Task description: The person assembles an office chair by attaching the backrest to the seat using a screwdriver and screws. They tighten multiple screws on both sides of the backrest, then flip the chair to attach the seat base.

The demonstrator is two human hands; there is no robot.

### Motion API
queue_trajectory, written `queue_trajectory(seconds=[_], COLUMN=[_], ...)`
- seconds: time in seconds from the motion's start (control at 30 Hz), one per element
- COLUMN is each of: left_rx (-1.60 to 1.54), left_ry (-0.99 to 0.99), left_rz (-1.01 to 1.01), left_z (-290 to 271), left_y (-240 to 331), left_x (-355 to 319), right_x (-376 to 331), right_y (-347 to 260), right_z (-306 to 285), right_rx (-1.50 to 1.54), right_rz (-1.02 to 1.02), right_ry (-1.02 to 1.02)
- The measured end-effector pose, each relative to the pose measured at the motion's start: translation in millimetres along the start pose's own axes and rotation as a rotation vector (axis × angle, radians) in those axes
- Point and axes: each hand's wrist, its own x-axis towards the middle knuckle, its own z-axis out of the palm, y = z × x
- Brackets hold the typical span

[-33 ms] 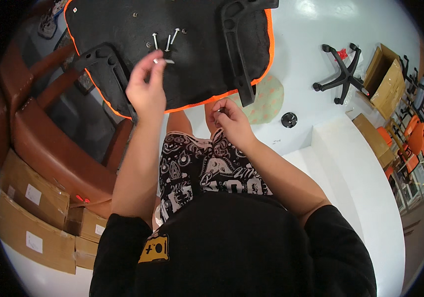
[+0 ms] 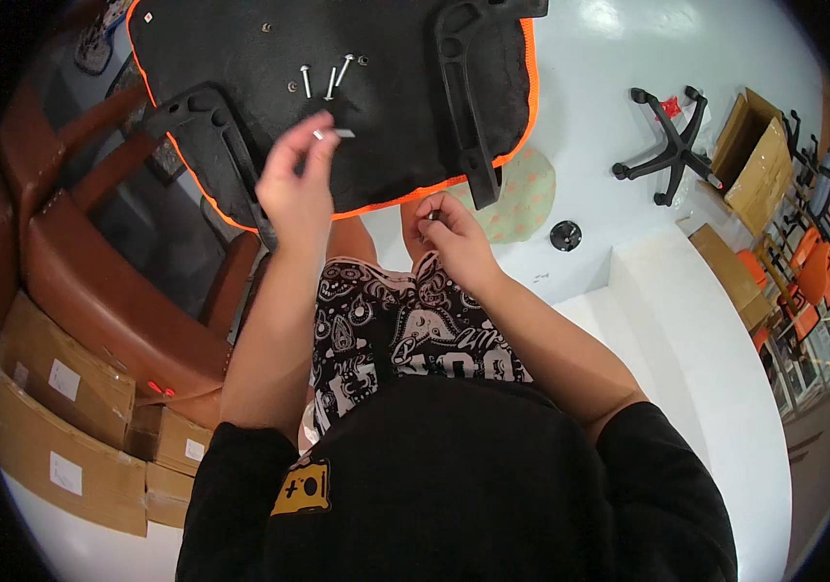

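My left hand (image 2: 299,184) pinches a silver bolt (image 2: 343,134) between thumb and fingertips, over a black padded chair seat (image 2: 391,126) with orange edging. Three more bolts (image 2: 305,81) lie together on that black surface, just beyond my fingers. A black armrest (image 2: 460,92) sits on the seat's right side, and a second armrest (image 2: 226,126) on its left. By my knee my right hand (image 2: 456,236) is closed, with a small dark bit showing among the fingers; what it is I cannot make out.
On the floor at right are a black five-legged chair base (image 2: 670,143), a round black part (image 2: 566,235) and an open cardboard box (image 2: 756,155). A brown leather sofa (image 2: 110,291) runs along the left, with cardboard boxes (image 2: 71,436) below it. A pale green patterned round cushion (image 2: 526,194) lies beyond my right hand.
My left hand has shifted slightly right and nearer to me with the bolt, so the bolts on the seat show more fully. My right hand stays put.
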Motion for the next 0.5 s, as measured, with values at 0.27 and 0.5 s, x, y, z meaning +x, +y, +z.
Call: queue_trajectory(seconds=[0.27,0.5], left_rx=[0.240,-0.062], left_ry=[-0.207,0.056], left_rz=[0.325,0.055], left_z=[-10.1,-37.2], left_y=[-15.0,-31.0], left_x=[-78.2,-113.7], right_x=[-4.3,3.7], right_y=[-9.0,-21.2], right_z=[24.1,30.8], right_rx=[0.323,0.263], right_rz=[0.304,0.312], right_ry=[-0.077,-0.024])
